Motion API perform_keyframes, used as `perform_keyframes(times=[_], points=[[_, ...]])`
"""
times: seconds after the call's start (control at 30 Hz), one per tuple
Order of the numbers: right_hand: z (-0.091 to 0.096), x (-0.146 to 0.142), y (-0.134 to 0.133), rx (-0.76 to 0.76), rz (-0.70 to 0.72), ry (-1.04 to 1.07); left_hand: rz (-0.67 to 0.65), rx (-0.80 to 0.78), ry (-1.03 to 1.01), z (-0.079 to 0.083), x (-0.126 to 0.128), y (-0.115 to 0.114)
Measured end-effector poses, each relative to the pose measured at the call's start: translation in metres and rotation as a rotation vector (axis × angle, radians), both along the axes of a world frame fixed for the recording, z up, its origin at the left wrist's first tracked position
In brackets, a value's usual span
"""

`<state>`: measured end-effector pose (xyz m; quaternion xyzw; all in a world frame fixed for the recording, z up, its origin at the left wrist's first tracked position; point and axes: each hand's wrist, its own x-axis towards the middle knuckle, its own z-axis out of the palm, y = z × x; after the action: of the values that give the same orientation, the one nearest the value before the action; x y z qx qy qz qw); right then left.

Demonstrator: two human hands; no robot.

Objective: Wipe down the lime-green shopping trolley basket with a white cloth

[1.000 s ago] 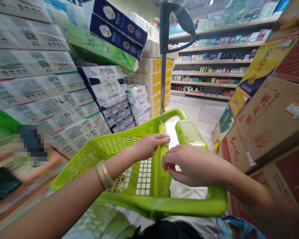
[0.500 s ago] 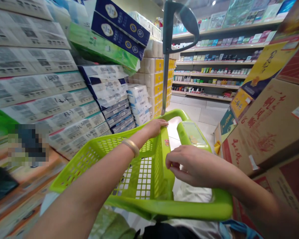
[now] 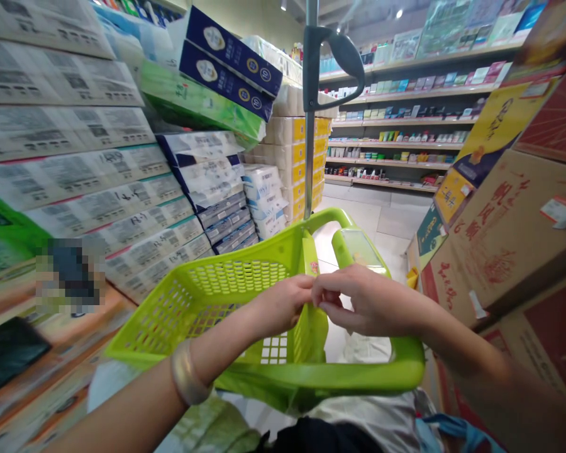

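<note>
A lime-green plastic shopping basket (image 3: pixel 193 296) lies tipped on its side in front of me, its grey pull handle (image 3: pixel 327 63) rising at the far end. My left hand (image 3: pixel 280 305) is closed in a pinch at the basket's upright edge. My right hand (image 3: pixel 358 299) meets it there, fingers curled and pinched against the same edge beside a small red sticker (image 3: pixel 314 267). What the fingertips hold is too small to make out. A bangle sits on my left wrist (image 3: pixel 186 380).
Stacked tissue packs (image 3: pixel 104 189) fill the left side. Cardboard boxes (image 3: pixel 504 233) crowd the right. A tiled aisle (image 3: pixel 382 220) runs ahead to stocked shelves (image 3: pixel 400 138). White and blue bags (image 3: pixel 396 428) lie below the basket.
My left hand drew back from the basket's far edge and came together with my right hand at the upright edge. The basket shifted slightly.
</note>
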<state>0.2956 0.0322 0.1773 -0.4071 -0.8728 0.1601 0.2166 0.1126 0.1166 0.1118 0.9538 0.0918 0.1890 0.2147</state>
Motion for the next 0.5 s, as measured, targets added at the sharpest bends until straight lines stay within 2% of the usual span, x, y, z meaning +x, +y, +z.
perform_keyframes(times=[0.07, 0.2, 0.3, 0.4, 0.5], points=[[0.000, 0.001, 0.000, 0.017, 0.001, 0.017, 0.036, 0.031, 0.014, -0.002, 0.011, 0.026], [0.000, 0.001, 0.003, 0.004, -0.025, -0.001, 0.267, 0.074, 0.034, -0.006, 0.040, 0.089], [0.000, 0.002, 0.005, -0.013, -0.026, -0.020, 0.332, 0.078, 0.018, -0.008, 0.053, 0.117], [0.000, 0.002, 0.007, -0.016, -0.051, -0.043, 0.359, 0.082, 0.005, -0.011, 0.056, 0.119], [0.000, 0.001, 0.009, 0.021, -0.096, -0.068, 0.330, 0.085, -0.014, -0.011, 0.048, 0.095]])
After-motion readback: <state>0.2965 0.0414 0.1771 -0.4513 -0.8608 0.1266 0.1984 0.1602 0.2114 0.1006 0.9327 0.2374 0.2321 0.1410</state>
